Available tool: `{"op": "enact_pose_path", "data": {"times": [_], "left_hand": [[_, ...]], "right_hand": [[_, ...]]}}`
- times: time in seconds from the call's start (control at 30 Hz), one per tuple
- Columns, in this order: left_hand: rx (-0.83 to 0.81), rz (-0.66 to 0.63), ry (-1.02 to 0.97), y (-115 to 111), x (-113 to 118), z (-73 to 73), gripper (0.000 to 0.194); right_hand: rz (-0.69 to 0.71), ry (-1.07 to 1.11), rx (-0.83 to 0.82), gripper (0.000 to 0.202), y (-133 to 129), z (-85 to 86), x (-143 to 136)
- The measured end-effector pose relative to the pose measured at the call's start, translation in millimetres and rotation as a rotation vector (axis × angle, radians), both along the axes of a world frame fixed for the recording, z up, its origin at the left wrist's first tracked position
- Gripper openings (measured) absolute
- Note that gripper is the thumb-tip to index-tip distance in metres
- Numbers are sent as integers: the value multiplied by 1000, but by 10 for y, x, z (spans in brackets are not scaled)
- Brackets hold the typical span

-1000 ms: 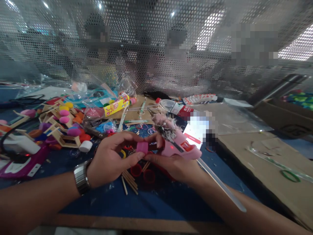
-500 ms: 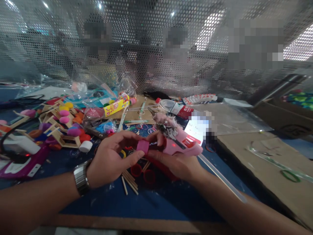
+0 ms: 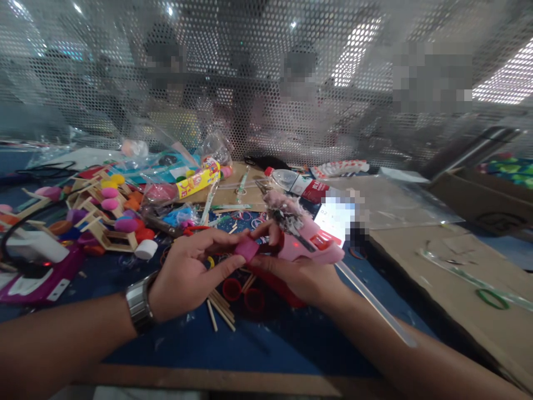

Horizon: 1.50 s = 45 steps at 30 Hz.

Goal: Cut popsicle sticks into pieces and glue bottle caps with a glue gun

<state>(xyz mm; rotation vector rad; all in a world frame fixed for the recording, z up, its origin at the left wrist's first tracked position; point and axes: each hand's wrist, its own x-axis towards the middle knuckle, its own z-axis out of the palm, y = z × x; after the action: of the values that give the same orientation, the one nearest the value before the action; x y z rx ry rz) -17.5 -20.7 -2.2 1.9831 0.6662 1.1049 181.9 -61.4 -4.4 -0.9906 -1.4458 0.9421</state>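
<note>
Between the thumb and fingers of my left hand (image 3: 183,272) is a small magenta piece (image 3: 246,249), like a cap or short cup. A pink hot glue gun (image 3: 297,250) is gripped in my right hand (image 3: 306,283), with a long clear glue stick (image 3: 375,305) out of its back end and grey, fluffy residue (image 3: 287,211) about its front. My right fingertips meet the magenta piece from the right; whether they also hold it is unclear. Red cups (image 3: 232,289) and thin wooden sticks (image 3: 220,311) lie under my hands on the blue table.
Wooden-stick frames with coloured caps (image 3: 110,203) pile up at left, beside a purple power strip (image 3: 66,272). A yellow packet (image 3: 200,180), a bottle (image 3: 308,186) and a lit phone (image 3: 335,219) lie behind my hands. Cardboard (image 3: 449,289) covers the right side; perforated metal (image 3: 250,83) stands behind.
The magenta piece has turned and tilted slightly between my fingers. My hands and the glue gun stay in nearly the same place.
</note>
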Motion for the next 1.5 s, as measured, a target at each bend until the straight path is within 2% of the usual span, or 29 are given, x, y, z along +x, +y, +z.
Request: {"op": "enact_pose_path", "data": {"times": [0.2,0.4,0.57,0.73,0.97,1.17,1.4,1.5], "left_hand": [[-38,-106,-91,-13,20,1,33],[-38,-35,-79,-25,29,24,25],[4,-46,-9,-28,-3,43,23],[13,-49,11,-19,-11,41,22],[-119,-80,61,26,-9,-4,41],[19,-6,142,52,-16,-13,43],[58,-4,237,52,-4,-13,53],[86,33,277,53,-20,-4,58]], "right_hand": [[-64,-68,37,35,-8,31,-14],[-68,-62,79,35,-10,0,-33],[-31,1,71,34,-11,-11,-35],[-40,-39,83,33,-15,14,-26],[-86,-85,26,30,6,53,-2],[-82,-107,-39,29,39,43,22],[-74,-171,-60,31,78,12,81],[-142,-140,-83,34,130,-4,135]]}}
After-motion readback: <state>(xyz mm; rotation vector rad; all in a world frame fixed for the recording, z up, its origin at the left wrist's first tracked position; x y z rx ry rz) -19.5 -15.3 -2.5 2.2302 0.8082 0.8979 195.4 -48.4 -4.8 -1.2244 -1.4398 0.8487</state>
